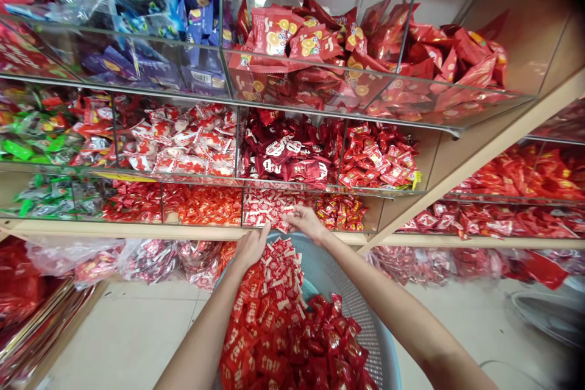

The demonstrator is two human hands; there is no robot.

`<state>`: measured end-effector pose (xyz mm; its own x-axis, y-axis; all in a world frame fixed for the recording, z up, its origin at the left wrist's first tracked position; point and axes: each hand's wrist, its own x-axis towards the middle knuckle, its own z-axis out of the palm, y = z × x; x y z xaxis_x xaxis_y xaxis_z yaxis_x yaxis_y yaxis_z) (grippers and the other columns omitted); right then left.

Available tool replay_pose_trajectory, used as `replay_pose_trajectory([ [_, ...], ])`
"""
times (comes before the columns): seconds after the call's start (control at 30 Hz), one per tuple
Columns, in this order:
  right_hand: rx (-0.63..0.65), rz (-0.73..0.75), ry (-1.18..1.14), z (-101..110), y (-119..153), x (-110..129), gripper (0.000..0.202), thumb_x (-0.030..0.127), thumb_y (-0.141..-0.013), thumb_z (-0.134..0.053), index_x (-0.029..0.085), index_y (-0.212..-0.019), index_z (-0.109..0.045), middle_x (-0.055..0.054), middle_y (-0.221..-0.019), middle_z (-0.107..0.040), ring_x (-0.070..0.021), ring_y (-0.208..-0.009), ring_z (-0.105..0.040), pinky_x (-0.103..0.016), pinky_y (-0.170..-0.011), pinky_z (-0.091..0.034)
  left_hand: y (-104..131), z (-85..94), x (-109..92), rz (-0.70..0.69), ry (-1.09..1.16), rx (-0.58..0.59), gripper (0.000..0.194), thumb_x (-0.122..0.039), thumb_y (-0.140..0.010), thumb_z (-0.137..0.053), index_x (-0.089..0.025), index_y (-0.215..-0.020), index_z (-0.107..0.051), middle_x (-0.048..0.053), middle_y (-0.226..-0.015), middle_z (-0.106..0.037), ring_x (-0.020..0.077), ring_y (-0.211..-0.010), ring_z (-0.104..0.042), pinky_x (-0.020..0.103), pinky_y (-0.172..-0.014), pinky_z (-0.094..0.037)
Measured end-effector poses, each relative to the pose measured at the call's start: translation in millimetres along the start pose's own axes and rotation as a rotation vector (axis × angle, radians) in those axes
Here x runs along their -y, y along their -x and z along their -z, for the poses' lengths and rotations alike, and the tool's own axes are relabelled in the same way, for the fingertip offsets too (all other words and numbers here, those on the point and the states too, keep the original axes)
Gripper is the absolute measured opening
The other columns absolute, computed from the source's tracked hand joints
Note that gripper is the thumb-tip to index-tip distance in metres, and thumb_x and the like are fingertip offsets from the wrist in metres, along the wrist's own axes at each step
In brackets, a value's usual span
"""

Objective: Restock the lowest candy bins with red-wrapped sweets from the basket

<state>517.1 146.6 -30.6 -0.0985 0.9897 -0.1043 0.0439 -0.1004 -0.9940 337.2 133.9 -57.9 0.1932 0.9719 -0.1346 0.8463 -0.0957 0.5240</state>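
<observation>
Red-and-white sweets, small, loose: held in a low bin of the shelf, ahead of both hands; more of the kind are seen in the basket below, as a heap drawn out long from shelf towards body; single pieces are pointed every way. Right hand: placed nearer the bin, fingers at its front; whether a piece is pinched cannot be told. Left hand: placed lower, apart from the right, by the basket's far left rim; its grip is hidden.
</observation>
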Motion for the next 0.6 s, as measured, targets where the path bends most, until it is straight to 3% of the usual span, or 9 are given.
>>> replay_pose_trajectory([
  [0.13,0.101,0.044,0.071,-12,42,-14,0.036,0.048,-0.061,-0.067,0.017,-0.067,-0.05,0.005,-0.059,-0.051,-0.007,-0.049,-0.047,-0.019,-0.046,-0.04,0,-0.5,1,0.002,-0.021,-0.015,0.078,-0.064,-0.08,-0.004,-0.016,-0.073,-0.065,0.014,-0.083,-0.067,0.0249,-0.081,-0.061,0.032,-0.072,-0.041],
  [0.4,-0.08,0.042,0.348,-23,111,-53,0.028,0.044,-0.073,-0.056,0.016,-0.078,-0.058,0.004,-0.058,-0.051,-0.0093,-0.052,-0.042,-0.02,-0.049,-0.032,0,0.4,1,-0.032,-0.023,-0.005,0.074,-0.06,-0.082,-0.006,-0.017,-0.066,-0.064,0.013,-0.076,-0.067,0.0242,-0.076,-0.061,0.031,-0.069,-0.041],
  [0.6,-0.081,0.048,0.477,-23,137,-65,0.02,0.036,-0.075,-0.055,0.018,-0.083,-0.06,0.002,-0.066,-0.058,-0.0115,-0.057,-0.045,-0.022,-0.055,-0.034,-1,-1.0,2,-0.032,-0.036,-0.012,0.075,-0.061,-0.081,-0.005,-0.016,-0.07,-0.065,0.014,-0.08,-0.067,0.026,-0.079,-0.061,0.032,-0.069,-0.041],
])
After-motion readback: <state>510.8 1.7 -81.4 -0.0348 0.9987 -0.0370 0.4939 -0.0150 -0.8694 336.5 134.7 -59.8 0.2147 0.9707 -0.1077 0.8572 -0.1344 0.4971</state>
